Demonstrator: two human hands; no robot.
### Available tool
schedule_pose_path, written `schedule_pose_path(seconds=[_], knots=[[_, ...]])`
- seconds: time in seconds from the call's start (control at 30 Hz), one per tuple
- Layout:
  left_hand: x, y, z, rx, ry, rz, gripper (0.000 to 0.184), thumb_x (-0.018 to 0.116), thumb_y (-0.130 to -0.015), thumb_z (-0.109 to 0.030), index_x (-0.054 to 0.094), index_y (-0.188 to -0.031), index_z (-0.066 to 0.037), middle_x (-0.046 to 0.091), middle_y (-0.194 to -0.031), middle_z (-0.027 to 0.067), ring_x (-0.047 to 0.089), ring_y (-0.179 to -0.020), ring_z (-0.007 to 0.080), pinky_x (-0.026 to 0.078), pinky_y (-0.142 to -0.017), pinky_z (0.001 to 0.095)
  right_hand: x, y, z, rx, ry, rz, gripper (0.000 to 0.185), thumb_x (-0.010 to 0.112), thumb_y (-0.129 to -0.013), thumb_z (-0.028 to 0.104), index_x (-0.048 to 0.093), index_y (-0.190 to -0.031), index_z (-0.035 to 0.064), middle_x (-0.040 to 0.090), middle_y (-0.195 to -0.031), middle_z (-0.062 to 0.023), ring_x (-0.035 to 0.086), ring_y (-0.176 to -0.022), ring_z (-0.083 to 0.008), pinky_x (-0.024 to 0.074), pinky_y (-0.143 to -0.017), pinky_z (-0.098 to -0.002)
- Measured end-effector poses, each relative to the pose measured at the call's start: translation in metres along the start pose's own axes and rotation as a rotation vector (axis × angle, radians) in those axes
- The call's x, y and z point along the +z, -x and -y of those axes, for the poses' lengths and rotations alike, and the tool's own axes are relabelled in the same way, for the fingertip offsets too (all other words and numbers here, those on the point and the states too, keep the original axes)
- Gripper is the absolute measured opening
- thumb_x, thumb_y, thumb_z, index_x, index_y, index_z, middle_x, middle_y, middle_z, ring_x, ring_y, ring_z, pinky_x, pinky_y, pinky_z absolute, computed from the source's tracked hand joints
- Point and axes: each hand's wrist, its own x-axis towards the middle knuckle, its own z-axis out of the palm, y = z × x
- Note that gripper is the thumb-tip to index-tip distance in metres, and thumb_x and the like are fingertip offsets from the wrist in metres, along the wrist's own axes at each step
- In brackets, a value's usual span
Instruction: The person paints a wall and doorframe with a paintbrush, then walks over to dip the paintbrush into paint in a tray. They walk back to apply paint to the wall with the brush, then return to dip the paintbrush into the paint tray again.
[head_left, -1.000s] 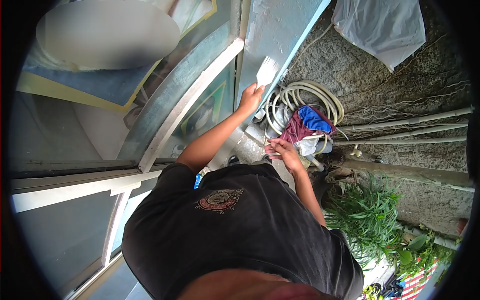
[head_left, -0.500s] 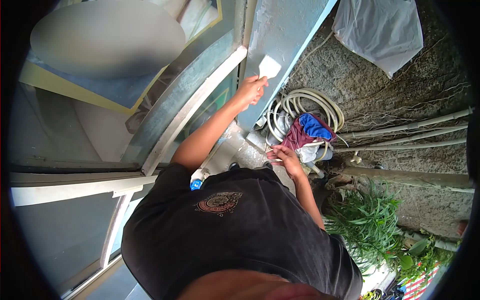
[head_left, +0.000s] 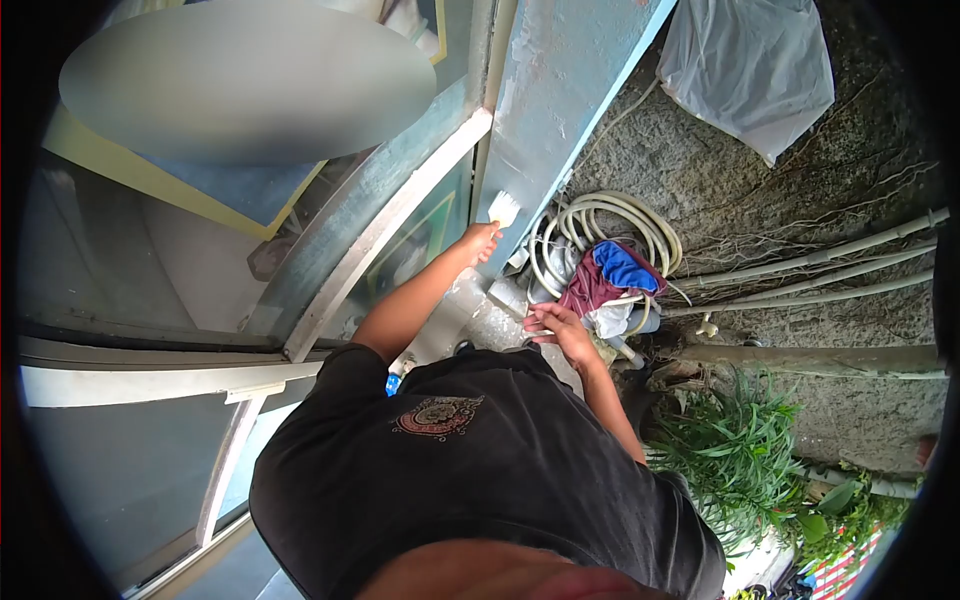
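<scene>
My left hand [head_left: 480, 243] is closed around the handle of a paintbrush [head_left: 504, 209] with pale, flat bristles. The bristles lie against, or very near, the lower part of a blue-grey painted pillar [head_left: 545, 110]. Lower down and to the right, my right hand [head_left: 562, 335] hangs in front of my body with its fingers loosely apart, and I see nothing held in it. Close beyond that hand lies a maroon and blue cloth [head_left: 625, 268] on a coil of cream hose [head_left: 655, 225].
Left of the pillar are glass panes with a curved whitish frame [head_left: 390, 235]. A rough wall [head_left: 690, 150] on the right carries a hanging plastic bag [head_left: 750, 80] and long pipes [head_left: 810, 255]. Green plants [head_left: 735, 440] grow at lower right.
My left hand has moved down the pillar with the paintbrush, closer to my body. My right hand has shifted slightly left and down, its fingers still apart.
</scene>
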Motion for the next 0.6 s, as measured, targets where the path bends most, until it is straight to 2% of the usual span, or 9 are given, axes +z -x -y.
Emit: schedule_pose_path(seconds=[0.13, 0.27, 0.37, 0.43, 0.5, 0.6], knots=[[0.032, 0.052, -0.079, 0.176, 0.156, 0.120, 0.029, 0.051, -0.098, -0.035, 0.050, -0.098, -0.006, 0.030, -0.059, -0.0064, 0.023, -0.044, 0.0037, 0.019, -0.038, 0.0214, -0.005, 0.002, 0.000, -0.003, -0.011, -0.006, 0.029, 0.055, -0.098, 0.025, 0.057, -0.118, 0.0045, 0.067, -0.102, -0.0075, 0.064, -0.092, -0.0142, 0.0515, -0.075, -0.0281], [0.047, 0.161, -0.166, 0.557, 0.106, 0.184, 0.026, 0.051, -0.098, -0.034, 0.053, -0.097, -0.007, 0.032, -0.058, -0.0063, 0.024, -0.043, 0.0020, 0.019, -0.036, 0.0196, -0.009, 0.001, -0.001, 0.000, -0.031, -0.011, 0.029, 0.054, -0.098, 0.025, 0.057, -0.119, 0.0045, 0.067, -0.104, -0.0072, 0.064, -0.093, -0.0145, 0.0510, -0.077, -0.0285], [0.059, 0.201, -0.202, 0.796, 0.159, 0.249, 0.026, 0.050, -0.100, -0.032, 0.053, -0.097, -0.006, 0.034, -0.058, -0.0051, 0.026, -0.043, 0.0029, 0.020, -0.037, 0.0209, -0.013, -0.005, 0.000, -0.005, -0.013, 0.005, 0.029, 0.053, -0.098, 0.025, 0.057, -0.119, 0.0046, 0.067, -0.104, -0.0071, 0.064, -0.095, -0.0147, 0.0504, -0.079, -0.0293], [0.070, 0.205, -0.205, 0.825, 0.151, 0.237, 0.026, 0.050, -0.100, -0.032, 0.053, -0.097, -0.006, 0.034, -0.058, -0.0050, 0.026, -0.043, 0.0031, 0.020, -0.037, 0.0211, -0.013, -0.010, 0.002, 0.002, -0.010, 0.034, 0.029, 0.053, -0.098, 0.025, 0.057, -0.119, 0.0046, 0.067, -0.104, -0.0069, 0.064, -0.095, -0.0148, 0.0505, -0.079, -0.0292], [0.085, 0.201, -0.196, 0.859, 0.139, 0.175, 0.027, 0.049, -0.100, -0.032, 0.053, -0.097, -0.005, 0.036, -0.058, -0.0044, 0.027, -0.042, 0.0038, 0.022, -0.037, 0.0215, -0.015, -0.012, 0.010, -0.020, -0.010, 0.046, 0.031, 0.052, -0.098, 0.022, 0.055, -0.121, 0.0021, 0.067, -0.104, -0.0102, 0.065, -0.095, -0.0181, 0.0523, -0.080, -0.0307], [0.111, 0.179, -0.142, 0.936, 0.104, 0.070, 0.028, 0.048, -0.101, -0.031, 0.053, -0.097, -0.004, 0.039, -0.057, -0.0031, 0.030, -0.042, 0.0047, 0.025, -0.037, 0.0215, -0.027, -0.014, 0.021, -0.083, -0.010, 0.055, 0.031, 0.053, -0.098, 0.024, 0.055, -0.122, 0.0037, 0.067, -0.106, -0.0091, 0.064, -0.097, -0.0169, 0.0510, -0.079, -0.0300]])
